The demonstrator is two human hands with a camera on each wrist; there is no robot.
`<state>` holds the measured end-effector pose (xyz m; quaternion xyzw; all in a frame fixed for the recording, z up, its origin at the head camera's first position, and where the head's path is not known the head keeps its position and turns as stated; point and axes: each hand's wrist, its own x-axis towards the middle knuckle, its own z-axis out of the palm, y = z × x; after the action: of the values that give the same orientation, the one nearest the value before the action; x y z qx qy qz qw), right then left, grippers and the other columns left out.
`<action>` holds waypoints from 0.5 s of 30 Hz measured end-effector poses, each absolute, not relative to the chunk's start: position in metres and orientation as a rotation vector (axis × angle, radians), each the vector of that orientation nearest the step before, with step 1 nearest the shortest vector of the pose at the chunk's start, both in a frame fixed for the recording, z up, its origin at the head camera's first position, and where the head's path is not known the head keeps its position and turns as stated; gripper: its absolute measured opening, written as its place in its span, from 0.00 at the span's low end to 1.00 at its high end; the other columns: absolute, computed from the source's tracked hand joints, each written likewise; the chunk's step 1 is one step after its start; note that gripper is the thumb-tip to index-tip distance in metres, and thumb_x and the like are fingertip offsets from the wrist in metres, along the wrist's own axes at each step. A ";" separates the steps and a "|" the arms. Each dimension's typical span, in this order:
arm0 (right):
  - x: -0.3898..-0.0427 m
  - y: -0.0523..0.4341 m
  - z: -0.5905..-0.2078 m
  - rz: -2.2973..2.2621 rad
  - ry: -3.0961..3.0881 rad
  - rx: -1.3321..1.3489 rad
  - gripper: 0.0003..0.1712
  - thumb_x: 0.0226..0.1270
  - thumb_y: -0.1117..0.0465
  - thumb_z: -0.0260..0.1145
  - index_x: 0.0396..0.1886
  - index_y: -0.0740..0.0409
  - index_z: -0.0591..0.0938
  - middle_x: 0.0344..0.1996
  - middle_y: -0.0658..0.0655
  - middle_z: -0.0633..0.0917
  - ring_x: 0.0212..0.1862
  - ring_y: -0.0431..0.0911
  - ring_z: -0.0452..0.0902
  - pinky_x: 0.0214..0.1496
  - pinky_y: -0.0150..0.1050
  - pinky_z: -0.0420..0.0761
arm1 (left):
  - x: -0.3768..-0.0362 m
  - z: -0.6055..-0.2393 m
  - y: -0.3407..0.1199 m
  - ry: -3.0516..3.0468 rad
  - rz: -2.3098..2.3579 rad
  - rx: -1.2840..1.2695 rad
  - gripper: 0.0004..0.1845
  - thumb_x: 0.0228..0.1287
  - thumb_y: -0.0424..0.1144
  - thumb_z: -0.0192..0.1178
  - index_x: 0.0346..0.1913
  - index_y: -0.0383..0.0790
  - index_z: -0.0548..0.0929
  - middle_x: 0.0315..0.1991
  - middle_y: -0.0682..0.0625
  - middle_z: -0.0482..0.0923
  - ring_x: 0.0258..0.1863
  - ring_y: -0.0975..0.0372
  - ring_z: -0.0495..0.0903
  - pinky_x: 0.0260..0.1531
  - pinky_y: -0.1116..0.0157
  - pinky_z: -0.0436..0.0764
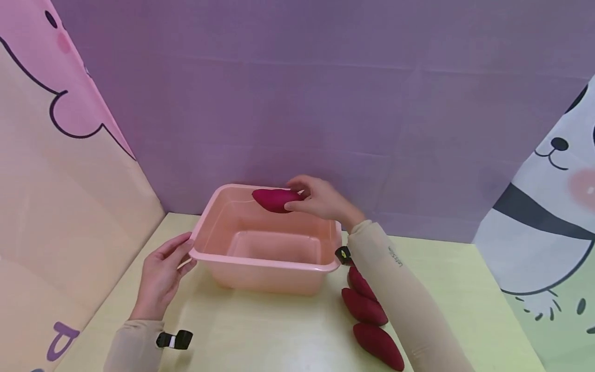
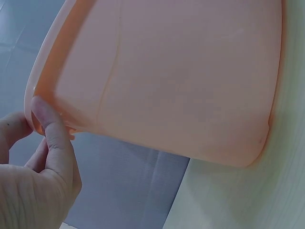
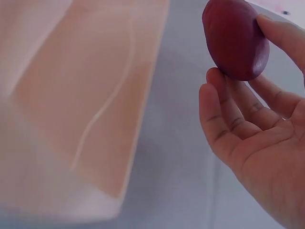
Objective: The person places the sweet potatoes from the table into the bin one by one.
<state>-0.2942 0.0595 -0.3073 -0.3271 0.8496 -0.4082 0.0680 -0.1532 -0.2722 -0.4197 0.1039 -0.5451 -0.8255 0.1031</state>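
Observation:
A pink plastic basin stands on the pale yellow table; nothing lies inside it. My right hand holds a dark red sweet potato over the basin's far right rim, pinched between thumb and fingers; the sweet potato shows close in the right wrist view. My left hand grips the basin's left rim, its thumb on the pink basin edge. Three more sweet potatoes lie on the table right of the basin, beside my right forearm.
A purple wall rises close behind the basin. A pink cartoon panel closes the left side and a panda panel the right. Bare tabletop lies in front of the basin.

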 end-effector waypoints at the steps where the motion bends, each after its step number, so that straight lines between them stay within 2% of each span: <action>1: -0.298 0.054 -0.309 -1.207 2.562 -0.973 0.31 0.61 0.55 0.75 0.62 0.57 0.78 0.54 0.55 0.82 0.50 0.48 0.81 0.52 0.40 0.82 | -0.154 -0.420 -0.272 -1.609 -2.436 0.306 0.14 0.63 0.34 0.70 0.52 0.40 0.88 0.43 0.52 0.85 0.39 0.61 0.85 0.37 0.68 0.86; 7: -0.315 0.032 -0.327 -1.104 2.561 -0.893 0.30 0.62 0.54 0.75 0.62 0.55 0.78 0.53 0.54 0.82 0.55 0.49 0.77 0.57 0.42 0.80 | -0.155 -0.420 -0.271 -1.620 -2.428 0.345 0.15 0.62 0.35 0.71 0.52 0.42 0.88 0.43 0.53 0.85 0.39 0.62 0.86 0.38 0.68 0.86; 15: -0.318 0.019 -0.358 -0.974 2.474 -0.798 0.25 0.63 0.59 0.75 0.59 0.56 0.79 0.48 0.52 0.83 0.50 0.48 0.78 0.50 0.37 0.84 | -0.154 -0.420 -0.271 -1.608 -2.426 0.347 0.13 0.62 0.35 0.71 0.51 0.42 0.89 0.43 0.53 0.85 0.37 0.63 0.86 0.37 0.69 0.86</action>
<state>-0.3178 0.0188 -0.3584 -0.2826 0.8764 -0.3450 0.1816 -0.1540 -0.2708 -0.4202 0.1179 -0.5455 -0.8231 0.1050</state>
